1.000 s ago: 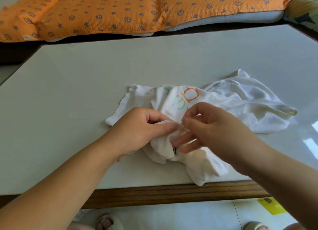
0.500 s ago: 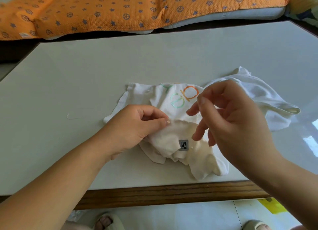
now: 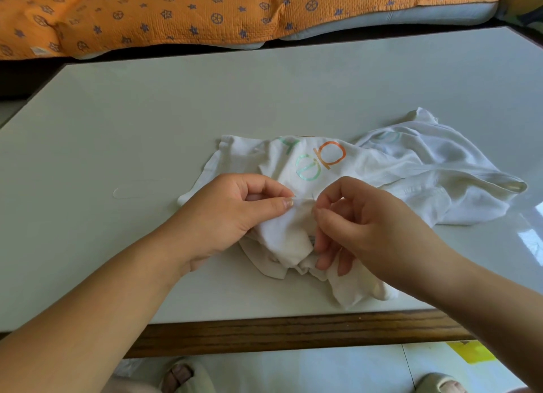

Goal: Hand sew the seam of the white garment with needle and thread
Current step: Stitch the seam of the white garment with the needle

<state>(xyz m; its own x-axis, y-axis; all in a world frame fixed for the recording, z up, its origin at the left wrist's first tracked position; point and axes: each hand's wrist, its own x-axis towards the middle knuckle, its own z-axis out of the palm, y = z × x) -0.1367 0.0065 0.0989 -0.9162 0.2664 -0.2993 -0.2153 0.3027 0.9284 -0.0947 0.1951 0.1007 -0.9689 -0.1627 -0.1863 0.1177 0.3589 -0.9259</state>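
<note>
Pinching white garment point(image 3: 411, 169), left hand point(image 3: 235, 213); right hand point(image 3: 367, 231) seemingly pinches needle point(image 3: 314, 198).

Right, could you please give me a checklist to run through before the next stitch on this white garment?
1. Left hand pinches the fold of the white garment: ok.
2. Right hand pinches at the same fold: ok.
3. Needle in the right hand's pinch: cannot tell.
4. Thread running untangled: cannot tell.
5. Garment rests on the table: ok.
</note>
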